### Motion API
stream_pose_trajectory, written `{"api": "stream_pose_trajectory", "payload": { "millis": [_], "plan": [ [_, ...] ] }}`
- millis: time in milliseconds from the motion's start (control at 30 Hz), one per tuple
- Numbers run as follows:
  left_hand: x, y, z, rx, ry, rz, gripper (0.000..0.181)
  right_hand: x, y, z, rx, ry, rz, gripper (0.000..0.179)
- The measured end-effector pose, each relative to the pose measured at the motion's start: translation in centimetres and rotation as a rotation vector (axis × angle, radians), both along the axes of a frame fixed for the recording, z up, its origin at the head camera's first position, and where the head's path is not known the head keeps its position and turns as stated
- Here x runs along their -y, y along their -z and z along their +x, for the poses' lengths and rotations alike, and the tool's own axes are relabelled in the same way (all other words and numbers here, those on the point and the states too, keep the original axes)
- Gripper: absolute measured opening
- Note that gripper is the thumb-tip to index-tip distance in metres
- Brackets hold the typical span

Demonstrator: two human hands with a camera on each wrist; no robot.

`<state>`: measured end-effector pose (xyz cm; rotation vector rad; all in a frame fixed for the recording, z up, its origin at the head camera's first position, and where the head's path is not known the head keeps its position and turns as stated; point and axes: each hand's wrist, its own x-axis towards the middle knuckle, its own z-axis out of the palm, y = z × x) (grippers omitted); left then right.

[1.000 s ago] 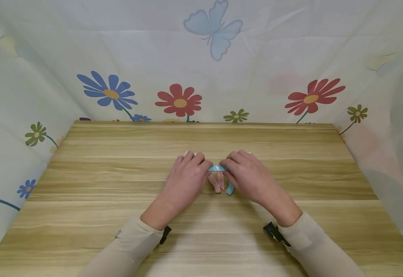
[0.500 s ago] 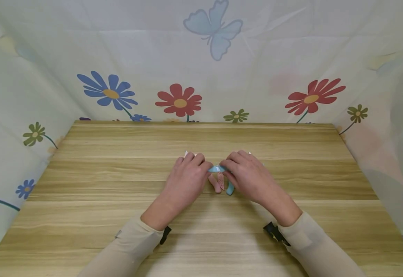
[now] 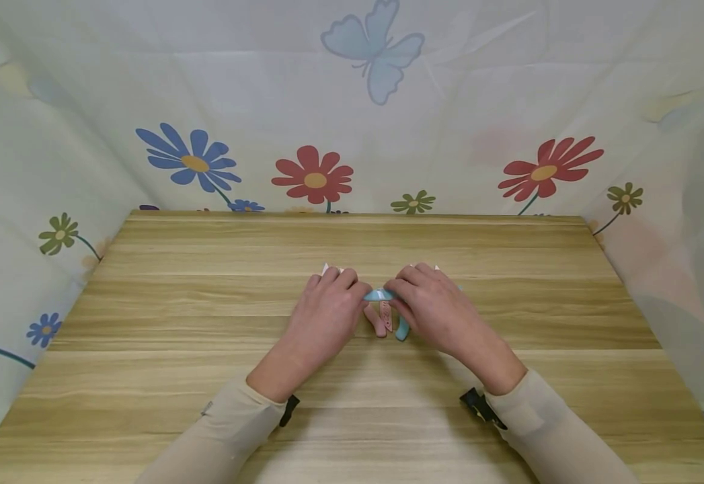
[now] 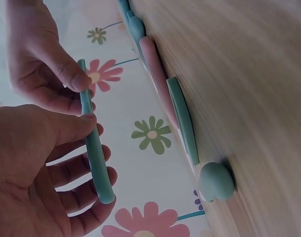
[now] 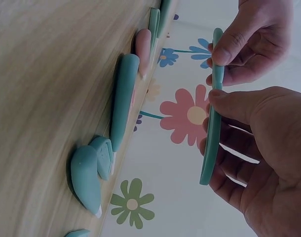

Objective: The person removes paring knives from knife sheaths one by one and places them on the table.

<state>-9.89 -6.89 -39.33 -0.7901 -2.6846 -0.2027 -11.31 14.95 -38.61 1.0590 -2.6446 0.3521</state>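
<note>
Both hands hold one slim, slightly curved teal strip [image 3: 379, 294] above the table. My left hand [image 3: 326, 312] pinches one end between thumb and fingers. At the other end, my right hand [image 3: 436, 309] pinches it the same way, and the two thumbs nearly meet on the strip in both wrist views. The strip's kind cannot be told. Beneath it on the table lie a pink curved piece [image 3: 376, 323], a pink patterned piece [image 3: 386, 316] and a light blue curved piece [image 3: 402, 328]. White tips behind both hands are mostly hidden.
In the left wrist view, a pink bar [image 4: 159, 81], a teal bar [image 4: 182, 121] and a rounded teal piece [image 4: 217, 181] lie on the wooden table [image 3: 176, 376]. The right wrist view shows another rounded teal piece [image 5: 86, 175]. Flowered cloth [image 3: 448, 121] encloses the back and sides.
</note>
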Motion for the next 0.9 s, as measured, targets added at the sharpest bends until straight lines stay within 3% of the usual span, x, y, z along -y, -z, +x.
{"api": "stream_pose_trajectory", "payload": {
  "millis": [900],
  "plan": [
    [0.36, -0.55, -0.16, 0.03, -0.007, -0.01, 0.018, -0.07, -0.36, 0.0, -0.004, 0.009, -0.01, 0.021]
  ]
}}
